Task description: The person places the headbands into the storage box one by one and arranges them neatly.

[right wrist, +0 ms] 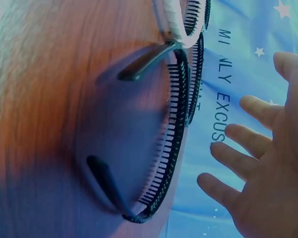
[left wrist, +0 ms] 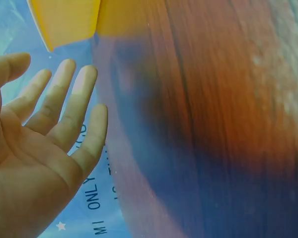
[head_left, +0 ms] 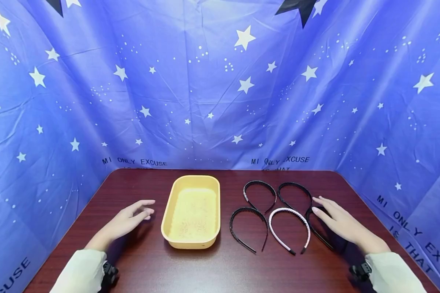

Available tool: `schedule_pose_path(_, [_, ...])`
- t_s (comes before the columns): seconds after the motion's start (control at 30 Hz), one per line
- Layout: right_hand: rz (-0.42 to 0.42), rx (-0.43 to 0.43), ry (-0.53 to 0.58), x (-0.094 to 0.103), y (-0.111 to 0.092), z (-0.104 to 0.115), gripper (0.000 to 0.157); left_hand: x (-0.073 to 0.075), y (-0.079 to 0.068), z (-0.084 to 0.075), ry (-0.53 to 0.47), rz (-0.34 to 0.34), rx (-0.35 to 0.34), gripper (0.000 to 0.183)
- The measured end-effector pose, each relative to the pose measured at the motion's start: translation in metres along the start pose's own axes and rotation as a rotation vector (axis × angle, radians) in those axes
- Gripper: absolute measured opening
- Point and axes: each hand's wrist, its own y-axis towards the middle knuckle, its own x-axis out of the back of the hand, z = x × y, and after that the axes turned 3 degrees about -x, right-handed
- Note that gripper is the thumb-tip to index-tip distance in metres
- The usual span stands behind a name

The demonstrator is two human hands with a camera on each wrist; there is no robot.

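Observation:
My left hand (head_left: 126,219) hovers over the table left of a yellow plastic basin (head_left: 190,245), its fingers loosely extended and holding nothing. In the left wrist view the palm faces inward with the fingers spread. My right hand (head_left: 342,221) is at the right, partly covering a black toothed headband (right wrist: 176,124) in the head view, its fingers extended and no object in them. Left of it lies a pale pink braided headband (head_left: 287,210). Three more dark headbands lie there: one front left (head_left: 247,209), one back left (head_left: 259,182), one back right (head_left: 294,184).
The dark red wooden table (head_left: 253,272) has rounded far corners. A blue star-printed cloth (head_left: 194,93) hangs behind it and along both sides. The basin stands left of the headbands, with bare tabletop in front of it. Both wrists carry small black cameras.

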Motion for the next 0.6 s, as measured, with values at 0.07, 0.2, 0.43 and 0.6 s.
schedule_pose_path(0.07, [-0.006, -0.001, -0.004, 0.000, 0.001, 0.002, 0.051, -0.001, 0.001, -0.001, -0.053, 0.007, -0.006, 0.042])
schedule_pose_path(0.2, [-0.008, 0.000, -0.018, -0.002, 0.002, 0.004, 0.049, -0.007, 0.005, 0.000, -0.183, 0.021, 0.002, 0.041])
schedule_pose_path(0.43, [-0.030, 0.004, -0.032, -0.005, 0.003, 0.007, 0.045, -0.015, 0.011, 0.001, -0.301, 0.027, 0.043, 0.044])
schedule_pose_path(0.6, [-0.023, 0.017, -0.016, -0.006, 0.004, 0.010, 0.042, -0.018, 0.013, -0.002, -0.377, 0.052, 0.058, 0.047])
